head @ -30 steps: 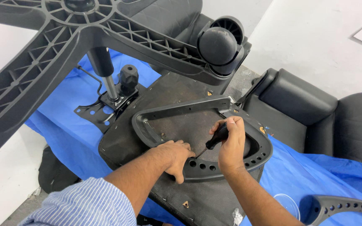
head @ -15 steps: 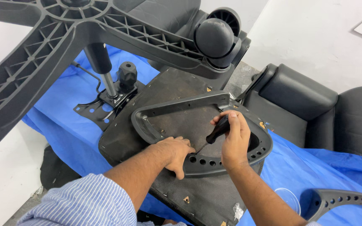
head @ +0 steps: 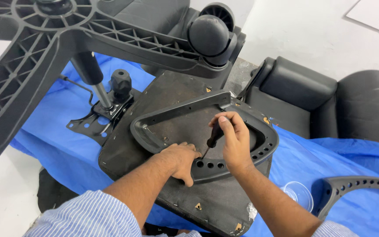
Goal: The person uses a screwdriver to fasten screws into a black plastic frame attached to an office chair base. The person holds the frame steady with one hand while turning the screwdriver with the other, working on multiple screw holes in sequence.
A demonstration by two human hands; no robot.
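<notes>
An upturned black chair seat [head: 172, 94] lies on a blue sheet [head: 53, 140]. A black plastic armrest loop [head: 176, 112] rests on its underside. My left hand [head: 181, 159] presses flat on the loop's near rail beside a row of holes. My right hand [head: 233, 138] is closed around a black-handled screwdriver [head: 213, 136], whose tip points down at the rail just right of my left fingers.
A black star-shaped chair base with a caster [head: 209, 35] looms at top left, its gas cylinder [head: 91, 79] and tilt plate [head: 95, 120] beside the seat. A black chair back [head: 330, 103] lies right. A second armrest [head: 360, 186] and clear plastic cup [head: 299, 195] sit lower right.
My right hand has shifted slightly on the screwdriver, turning it at the same spot. My left hand stays pressed on the armrest rail.
</notes>
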